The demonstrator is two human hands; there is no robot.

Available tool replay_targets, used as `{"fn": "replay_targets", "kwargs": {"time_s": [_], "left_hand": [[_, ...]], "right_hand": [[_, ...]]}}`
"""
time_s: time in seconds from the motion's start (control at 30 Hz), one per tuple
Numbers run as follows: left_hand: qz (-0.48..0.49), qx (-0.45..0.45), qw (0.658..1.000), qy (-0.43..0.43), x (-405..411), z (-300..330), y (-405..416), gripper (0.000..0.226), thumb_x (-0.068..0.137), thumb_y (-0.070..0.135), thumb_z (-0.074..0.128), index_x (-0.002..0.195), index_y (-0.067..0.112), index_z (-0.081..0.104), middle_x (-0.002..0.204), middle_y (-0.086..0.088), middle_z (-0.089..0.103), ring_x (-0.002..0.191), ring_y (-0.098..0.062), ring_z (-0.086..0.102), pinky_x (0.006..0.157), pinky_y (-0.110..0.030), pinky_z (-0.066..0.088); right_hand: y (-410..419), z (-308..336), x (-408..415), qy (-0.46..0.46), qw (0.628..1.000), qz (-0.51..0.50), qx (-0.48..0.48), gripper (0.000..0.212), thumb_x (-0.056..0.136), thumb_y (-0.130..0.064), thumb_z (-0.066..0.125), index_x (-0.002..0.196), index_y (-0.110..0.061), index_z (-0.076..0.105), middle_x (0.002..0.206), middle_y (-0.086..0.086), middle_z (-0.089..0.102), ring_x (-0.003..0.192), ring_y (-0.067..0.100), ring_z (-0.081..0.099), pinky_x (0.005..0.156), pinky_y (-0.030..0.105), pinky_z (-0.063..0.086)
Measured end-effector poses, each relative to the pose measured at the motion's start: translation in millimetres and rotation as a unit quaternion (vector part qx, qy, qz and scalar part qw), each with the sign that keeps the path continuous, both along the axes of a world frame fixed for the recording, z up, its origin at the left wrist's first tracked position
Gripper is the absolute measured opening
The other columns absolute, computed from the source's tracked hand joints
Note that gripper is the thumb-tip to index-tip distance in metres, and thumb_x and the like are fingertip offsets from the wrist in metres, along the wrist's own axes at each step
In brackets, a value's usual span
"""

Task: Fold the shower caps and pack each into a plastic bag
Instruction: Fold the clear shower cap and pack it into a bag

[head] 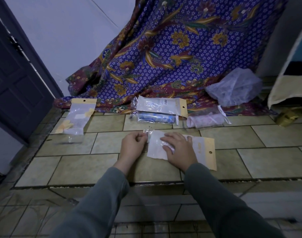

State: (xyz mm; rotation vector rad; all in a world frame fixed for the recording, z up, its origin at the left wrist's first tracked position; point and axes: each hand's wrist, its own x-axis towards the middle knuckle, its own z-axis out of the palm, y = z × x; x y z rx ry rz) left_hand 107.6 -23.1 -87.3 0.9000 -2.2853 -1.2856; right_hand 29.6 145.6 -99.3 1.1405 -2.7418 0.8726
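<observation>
- Head view, near centre: your right hand (178,149) lies flat, fingers straight, pressing on a plastic bag (201,152) with a yellow header card, which rests on the tiled floor (88,162).
- A folded white shower cap (156,147) sits inside that bag, at its left end under your fingertips.
- Your left hand (132,143) is curled just left of the bag, its fingertips pinching the bag's open left edge.
- Farther off, a packed bag holding something blue (159,109) lies at the middle, and a pinkish packed bag (207,118) sits to its right.
- Far left lies another bag with yellow flowers (76,117).
- Far right, a loose clear cap (234,86) rests on the patterned cloth (164,48).
</observation>
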Motion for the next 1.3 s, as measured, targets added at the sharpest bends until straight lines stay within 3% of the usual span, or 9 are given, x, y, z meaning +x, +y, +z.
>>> {"fn": "replay_targets", "kwargs": {"time_s": [0.1,0.27,0.33,0.43,0.57,0.73,0.87,1.1,1.3], "left_hand": [[-0.030,0.081,0.996,0.037,-7,-2,6,0.007,0.091,0.029,0.055,0.085,0.027,0.056,0.077,0.004,0.070,0.075,-0.017,0.066,0.073,-0.032,0.051],[-0.101,0.163,0.981,0.030,-13,2,16,0.019,0.081,0.044,0.049,0.078,0.026,0.048,0.071,0.008,0.054,0.071,-0.014,0.047,0.075,-0.033,0.036],[-0.067,0.104,0.992,0.037,-11,4,11,0.024,0.083,0.050,0.044,0.078,0.028,0.052,0.072,0.007,0.061,0.071,-0.018,0.053,0.072,-0.035,0.040],[0.021,-0.103,0.994,0.040,-5,0,-3,0.026,0.094,0.036,0.039,0.089,0.021,0.060,0.090,-0.006,0.067,0.088,-0.029,0.058,0.077,-0.037,0.042],[0.026,-0.289,0.947,-0.136,-4,-18,-12,0.033,0.091,0.028,0.048,0.122,0.019,0.057,0.130,-0.001,0.056,0.117,-0.028,0.045,0.092,-0.039,0.034],[0.044,-0.316,0.934,-0.163,-8,-23,0,0.037,0.091,0.026,0.047,0.126,0.018,0.056,0.138,-0.003,0.049,0.122,-0.026,0.042,0.093,-0.041,0.032],[0.061,-0.324,0.929,-0.168,-10,-25,2,0.041,0.089,0.030,0.041,0.125,0.018,0.057,0.138,-0.004,0.050,0.122,-0.026,0.044,0.094,-0.041,0.034],[0.074,-0.342,0.921,-0.171,-17,-24,4,0.045,0.077,0.032,0.035,0.108,0.015,0.063,0.118,-0.007,0.060,0.101,-0.030,0.056,0.077,-0.041,0.040],[0.082,-0.351,0.915,-0.180,-19,-26,2,0.050,0.072,0.036,0.027,0.104,0.017,0.061,0.109,-0.006,0.059,0.094,-0.028,0.054,0.072,-0.039,0.037]], "right_hand": [[-3,-6,-1,-0.003,1.000,-0.017,-0.020,0.029,0.091,-0.030,0.056,0.120,-0.035,0.061,0.127,-0.013,0.055,0.124,0.013,0.042,0.100,0.040,0.017],[-9,-8,0,0.016,0.999,-0.025,-0.014,0.030,0.092,-0.030,0.055,0.121,-0.032,0.061,0.127,-0.012,0.058,0.123,0.017,0.045,0.095,0.038,0.017],[-8,-6,0,0.033,0.998,-0.049,-0.021,0.029,0.092,-0.032,0.055,0.120,-0.031,0.063,0.124,-0.011,0.062,0.118,0.018,0.048,0.089,0.036,0.021],[-6,-4,-4,0.030,0.993,-0.107,-0.045,0.029,0.093,-0.035,0.054,0.120,-0.030,0.063,0.121,-0.009,0.064,0.114,0.018,0.050,0.084,0.032,0.022],[-8,5,-9,0.039,0.979,-0.170,-0.106,0.025,0.092,-0.031,0.058,0.116,-0.027,0.066,0.107,-0.003,0.070,0.100,0.023,0.058,0.083,0.035,0.028],[-33,40,-17,0.097,0.968,-0.166,-0.161,0.021,0.089,-0.027,0.063,0.109,-0.025,0.070,0.097,-0.002,0.072,0.098,0.025,0.061,0.089,0.038,0.033],[-66,73,-45,0.146,0.970,-0.116,-0.159,0.021,0.092,-0.032,0.058,0.110,-0.028,0.068,0.101,-0.010,0.071,0.096,0.019,0.058,0.081,0.034,0.023],[-107,80,-112,0.153,0.987,-0.051,0.015,0.027,0.097,-0.017,0.049,0.118,-0.031,0.060,0.118,-0.009,0.065,0.120,0.024,0.042,0.105,0.051,0.014],[-110,71,-127,0.087,0.991,-0.071,0.076,0.037,0.100,-0.023,0.038,0.136,-0.030,0.046,0.134,-0.002,0.052,0.119,0.024,0.042,0.098,0.046,0.028]]}}
